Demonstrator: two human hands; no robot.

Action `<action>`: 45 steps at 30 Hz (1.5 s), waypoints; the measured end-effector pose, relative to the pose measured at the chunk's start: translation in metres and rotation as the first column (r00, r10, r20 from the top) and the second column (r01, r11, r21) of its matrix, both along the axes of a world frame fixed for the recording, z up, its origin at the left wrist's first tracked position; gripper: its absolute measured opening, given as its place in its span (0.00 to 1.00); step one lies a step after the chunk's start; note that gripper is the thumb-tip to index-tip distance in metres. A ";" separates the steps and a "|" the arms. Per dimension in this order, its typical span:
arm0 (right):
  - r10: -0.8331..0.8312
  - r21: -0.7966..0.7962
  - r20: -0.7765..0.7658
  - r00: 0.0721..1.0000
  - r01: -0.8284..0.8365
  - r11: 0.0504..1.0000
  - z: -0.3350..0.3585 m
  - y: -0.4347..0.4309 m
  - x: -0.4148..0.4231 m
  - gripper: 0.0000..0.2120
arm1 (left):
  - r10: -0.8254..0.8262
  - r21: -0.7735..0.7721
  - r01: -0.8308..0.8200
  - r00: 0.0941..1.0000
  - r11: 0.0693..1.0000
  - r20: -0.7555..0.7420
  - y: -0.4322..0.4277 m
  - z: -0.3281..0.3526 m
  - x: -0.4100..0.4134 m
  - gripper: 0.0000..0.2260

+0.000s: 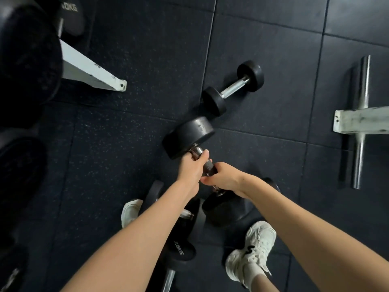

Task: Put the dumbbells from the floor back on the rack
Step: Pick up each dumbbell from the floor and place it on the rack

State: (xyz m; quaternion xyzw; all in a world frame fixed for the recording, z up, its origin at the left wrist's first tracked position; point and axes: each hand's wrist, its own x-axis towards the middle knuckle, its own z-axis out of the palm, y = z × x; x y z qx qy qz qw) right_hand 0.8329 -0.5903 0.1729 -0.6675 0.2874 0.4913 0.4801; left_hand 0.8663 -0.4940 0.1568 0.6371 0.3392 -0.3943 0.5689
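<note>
Left hand and right hand both grip the big dumbbell by its handle; best keep it level and close, carrying left to the rack.

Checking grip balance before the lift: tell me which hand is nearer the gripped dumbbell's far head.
Left. The left hand grips the handle just below the far head; the right hand grips lower on the handle, beside the near head.
</note>
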 end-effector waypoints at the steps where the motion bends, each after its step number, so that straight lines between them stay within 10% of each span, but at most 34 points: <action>1: -0.030 0.010 0.012 0.999 0.029 1.000 0.023 0.004 0.000 0.06 | -0.018 -0.010 0.018 0.999 1.000 0.030 0.004 0.022 0.003 0.05; 21: -0.240 -0.031 0.196 0.951 0.251 0.968 0.502 0.138 0.014 0.06 | -0.227 0.000 0.249 0.880 0.968 0.416 0.139 0.484 0.026 0.04; 45: 0.496 -0.006 0.345 0.797 -0.526 0.850 0.548 0.496 0.088 0.14 | 0.502 0.114 -0.621 0.715 0.775 0.486 0.494 0.562 0.018 0.10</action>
